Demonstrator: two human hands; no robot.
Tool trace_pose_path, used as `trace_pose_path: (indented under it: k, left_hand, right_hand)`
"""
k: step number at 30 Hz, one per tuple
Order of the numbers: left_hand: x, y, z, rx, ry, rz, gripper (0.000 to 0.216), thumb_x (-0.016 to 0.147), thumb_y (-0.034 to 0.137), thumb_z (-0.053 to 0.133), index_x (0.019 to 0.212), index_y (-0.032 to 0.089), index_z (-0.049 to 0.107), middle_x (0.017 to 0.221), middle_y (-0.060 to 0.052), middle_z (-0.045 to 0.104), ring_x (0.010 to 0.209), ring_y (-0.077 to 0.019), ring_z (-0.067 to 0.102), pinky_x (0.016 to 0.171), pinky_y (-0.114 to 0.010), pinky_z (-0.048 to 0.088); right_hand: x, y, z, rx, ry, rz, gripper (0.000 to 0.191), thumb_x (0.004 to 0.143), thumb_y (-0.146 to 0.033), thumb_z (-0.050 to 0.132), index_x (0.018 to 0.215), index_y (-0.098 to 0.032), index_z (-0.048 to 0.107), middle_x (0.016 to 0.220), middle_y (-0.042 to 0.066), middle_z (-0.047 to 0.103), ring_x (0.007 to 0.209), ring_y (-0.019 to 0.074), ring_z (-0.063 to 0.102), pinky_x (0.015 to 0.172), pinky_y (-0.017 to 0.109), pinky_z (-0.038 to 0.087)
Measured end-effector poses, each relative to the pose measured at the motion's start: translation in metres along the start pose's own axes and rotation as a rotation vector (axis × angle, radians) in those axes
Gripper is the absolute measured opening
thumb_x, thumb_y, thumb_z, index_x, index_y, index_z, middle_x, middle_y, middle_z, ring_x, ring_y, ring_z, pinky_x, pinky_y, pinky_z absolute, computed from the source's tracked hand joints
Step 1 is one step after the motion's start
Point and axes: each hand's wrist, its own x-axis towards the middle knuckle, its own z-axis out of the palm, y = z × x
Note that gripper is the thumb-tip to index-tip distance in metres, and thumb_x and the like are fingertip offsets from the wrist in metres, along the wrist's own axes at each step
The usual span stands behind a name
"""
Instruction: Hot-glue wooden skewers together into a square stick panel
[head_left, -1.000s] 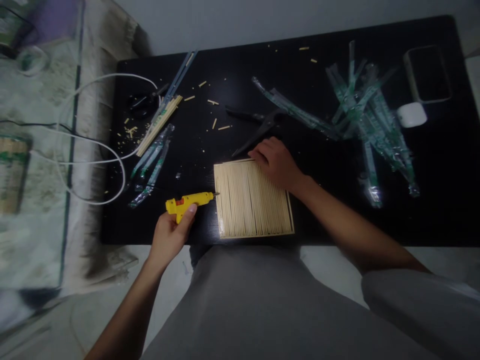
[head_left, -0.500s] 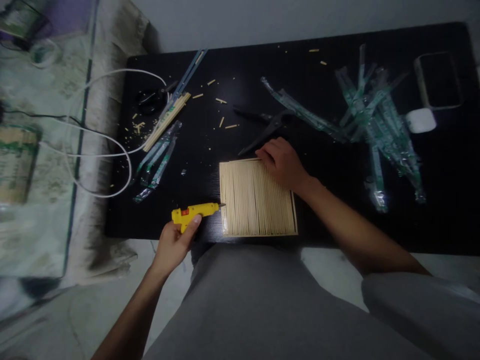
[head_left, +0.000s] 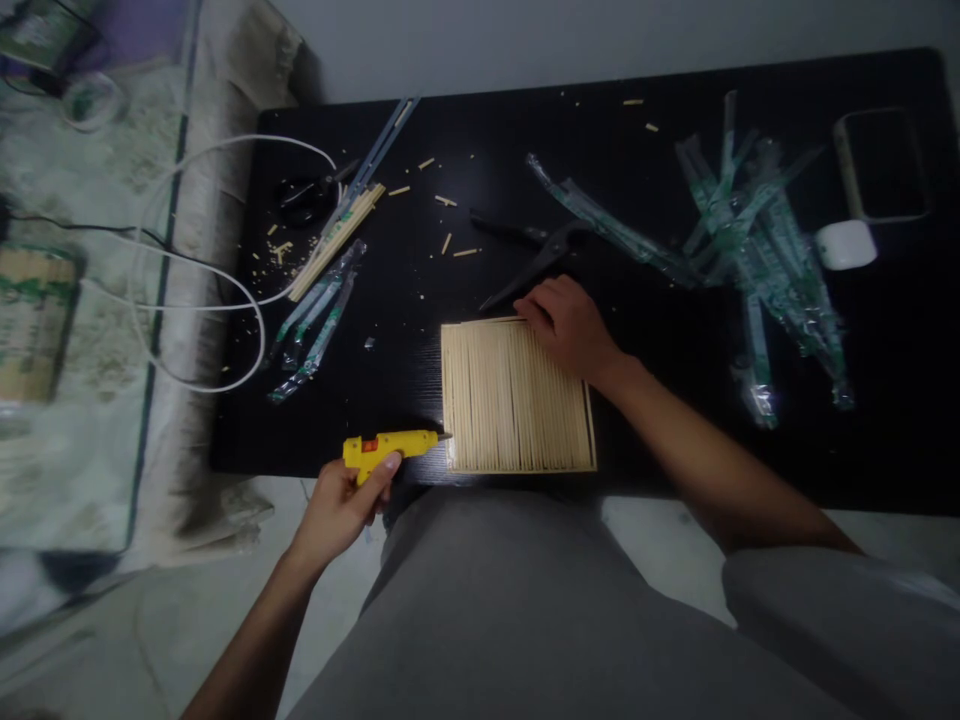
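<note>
My left hand (head_left: 349, 500) is closed round the handle of a yellow glue gun (head_left: 397, 444). Its metal nozzle points right and meets the lower left edge of a square panel of bamboo sticks (head_left: 517, 400). The panel lies flat on the dark table, its sticks side by side with thin strips along the edges. On its upper right corner rests my right hand (head_left: 566, 325), fingers curled over the edge and holding it down. Just beyond that hand lies a black pair of pliers or cutters (head_left: 540, 262), which I cannot make out exactly.
A bundle of loose sticks (head_left: 337, 240), scissors (head_left: 300, 200) and a white cable (head_left: 259, 330) are at the left. Crumpled clear-green wrappers (head_left: 780, 250) pile up at the right beside a white case (head_left: 846, 245) and a phone (head_left: 883, 165). Stick scraps (head_left: 446, 201) are scattered behind the panel.
My left hand has moved the glue gun toward me, so its nozzle has slid down along the panel's left edge. My right hand stays on the upper right corner.
</note>
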Motion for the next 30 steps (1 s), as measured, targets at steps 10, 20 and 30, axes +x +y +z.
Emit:
trace_pose_path:
  k: [10, 20, 30]
  left_hand:
    - [0.019, 0.024, -0.003, -0.129, -0.111, -0.145, 0.062, 0.084, 0.071, 0.067, 0.057, 0.016, 0.069, 0.043, -0.008, 0.062, 0.036, -0.0144, 0.056, 0.040, -0.024, 0.045]
    - [0.068, 0.061, -0.012, -0.125, -0.017, -0.113, 0.053, 0.085, 0.060, 0.073, 0.055, 0.018, 0.065, 0.048, -0.009, 0.065, 0.038, -0.0185, 0.061, 0.040, -0.029, 0.053]
    - [0.089, 0.073, -0.014, -0.118, 0.010, -0.085, 0.059, 0.087, 0.065, 0.069, 0.054, 0.017, 0.066, 0.051, -0.011, 0.066, 0.038, -0.0174, 0.061, 0.040, -0.028, 0.052]
  right_hand:
    - [0.001, -0.002, -0.002, 0.009, -0.010, 0.007, 0.035, 0.108, -0.039, 0.044, 0.079, -0.024, 0.055, 0.082, 0.006, 0.061, 0.085, 0.0251, 0.055, 0.084, 0.044, 0.046]
    - [0.001, -0.001, -0.002, 0.008, -0.012, 0.005, 0.035, 0.109, -0.039, 0.044, 0.080, -0.024, 0.055, 0.082, 0.006, 0.062, 0.084, 0.0250, 0.056, 0.085, 0.044, 0.046]
    - [0.001, -0.003, -0.003, 0.005, -0.007, 0.000, 0.034, 0.109, -0.038, 0.045, 0.078, -0.024, 0.053, 0.081, 0.006, 0.061, 0.082, 0.0238, 0.055, 0.083, 0.042, 0.045]
